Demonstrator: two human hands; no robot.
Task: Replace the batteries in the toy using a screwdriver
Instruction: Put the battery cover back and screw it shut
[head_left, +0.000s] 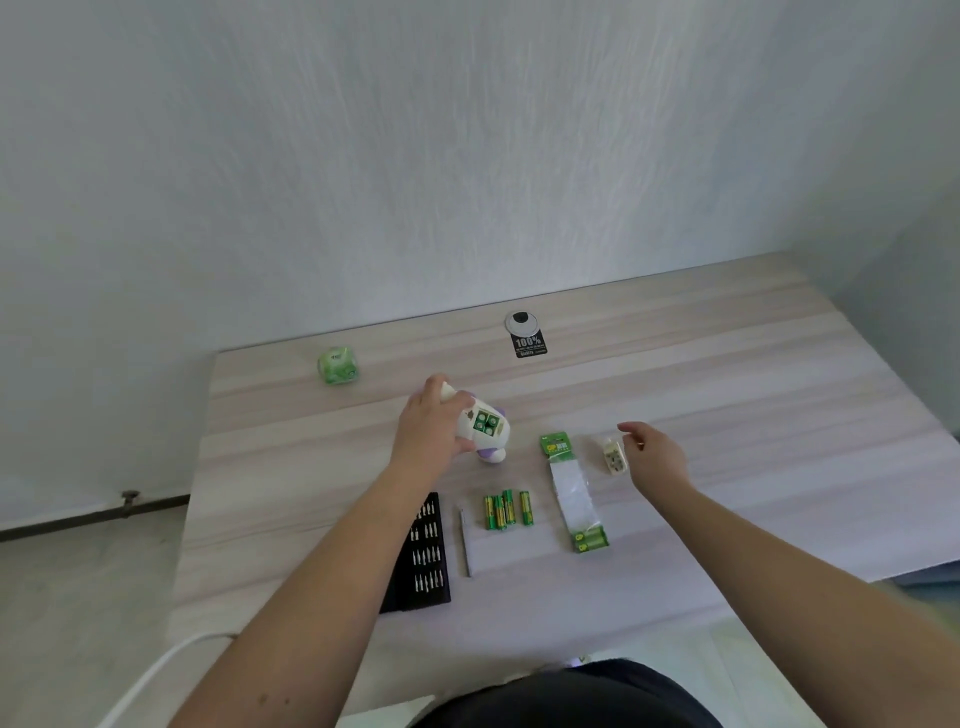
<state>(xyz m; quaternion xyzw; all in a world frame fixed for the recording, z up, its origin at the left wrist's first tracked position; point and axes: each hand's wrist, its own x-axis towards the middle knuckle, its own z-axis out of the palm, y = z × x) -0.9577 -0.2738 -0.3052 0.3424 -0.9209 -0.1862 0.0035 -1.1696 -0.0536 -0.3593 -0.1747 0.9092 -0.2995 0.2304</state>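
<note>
- Just above the frame's centre, the left hand (428, 423) grips the toy (480, 428), tilting its open battery bay toward the camera; green cells already sit inside, so the swap looks largely done.
- Right of centre, the right hand (655, 457) hovers with fingers loosely spread, holding nothing, just beside the battery cover (613, 457), probably to refit it.
- Lower centre on the worktop (753, 415), loose batteries (506, 512) lie grouped beside the screwdriver (465, 543) and bit case (423, 556), within easy reach.
- Between batteries and cover lies the opened battery pack (571, 493).
</note>
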